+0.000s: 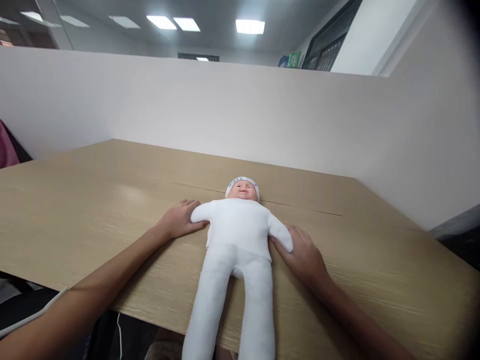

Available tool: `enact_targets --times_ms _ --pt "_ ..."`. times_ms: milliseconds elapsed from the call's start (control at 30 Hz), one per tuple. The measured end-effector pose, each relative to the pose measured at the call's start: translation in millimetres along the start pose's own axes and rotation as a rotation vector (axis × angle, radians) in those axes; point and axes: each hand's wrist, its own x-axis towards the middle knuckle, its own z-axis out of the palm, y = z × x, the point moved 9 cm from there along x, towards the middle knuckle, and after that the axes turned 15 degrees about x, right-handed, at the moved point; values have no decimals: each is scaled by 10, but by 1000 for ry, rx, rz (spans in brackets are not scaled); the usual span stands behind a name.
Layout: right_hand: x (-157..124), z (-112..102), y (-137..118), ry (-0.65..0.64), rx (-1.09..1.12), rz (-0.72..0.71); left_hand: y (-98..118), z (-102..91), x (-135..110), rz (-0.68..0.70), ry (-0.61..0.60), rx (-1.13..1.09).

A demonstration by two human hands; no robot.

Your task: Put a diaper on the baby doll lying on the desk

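A baby doll in a white suit lies face up on the wooden table. Its head, in a white cap with blue lettering, points away from me. The white legs stretch toward me and pass over the table's near edge. My left hand is closed around the end of the doll's arm on the left. On the other side, my right hand grips the end of the other arm. Both doll arms are spread out to the sides. Some of my fingers are hidden behind the sleeves.
A white partition wall rises behind the table. At the left edge shows a pink cloth. A white cable hangs below the table's front edge. Dark material is beside the table at the right.
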Motion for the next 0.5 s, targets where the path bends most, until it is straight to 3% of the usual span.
enact_targets --times_ms 233,500 --pt "740 176 314 5 10 53 -283 196 638 -18 73 9" --pt "1383 376 613 15 -105 22 -547 399 1271 -38 163 115"
